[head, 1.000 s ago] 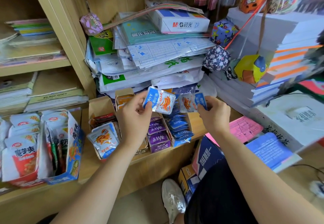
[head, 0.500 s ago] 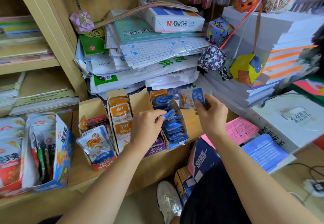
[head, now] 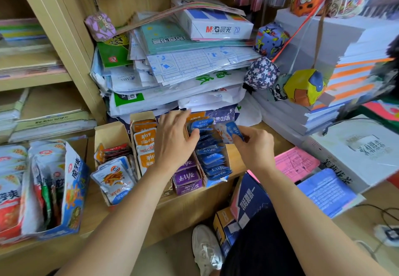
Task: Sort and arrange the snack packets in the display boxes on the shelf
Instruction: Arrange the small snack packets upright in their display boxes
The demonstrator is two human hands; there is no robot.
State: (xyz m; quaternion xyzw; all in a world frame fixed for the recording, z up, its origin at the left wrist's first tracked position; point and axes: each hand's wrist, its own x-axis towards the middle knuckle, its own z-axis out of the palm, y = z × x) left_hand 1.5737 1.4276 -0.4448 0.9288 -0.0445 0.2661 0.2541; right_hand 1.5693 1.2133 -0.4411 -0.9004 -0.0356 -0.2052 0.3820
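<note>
Works at blue-pkt box (head: 225, 153), rightmost of four display boxes on wooden shelf (head: 238, 163). Pinches loose blue-white snack pkt (head: 224, 134) betw. thumb & curled fingers of R hand (head: 255, 146), just above back end of blue-pkt box, pkt tilted. Lays L hand (head: 174, 144) open just left of blue-pkt box, fingers straight & spread over back of purple-pkt box (head: 187, 187), thumb against uppermost blue pkts (head: 212, 160); grips nothing. Blue pkts stacked in overlapping row, front to back, inside blue-pkt box. Two places left of blue-pkt box: orange-pkt box (head: 142, 117). Three places left: box w/ white-blue & red pkts (head: 110, 133). Well left of blue-pkt box: big blue carton (head: 75, 189) stuffed w/ larger bags. Behind blue-pkt box: tall pile of plastic-wrapped paper goods (head: 172, 77), M&G carton (head: 216, 27) on top. Lower right of blue-pkt box: pink sheet (head: 295, 163). Below & in front of blue-pkt box: white shoe (head: 205, 252) on floor
</note>
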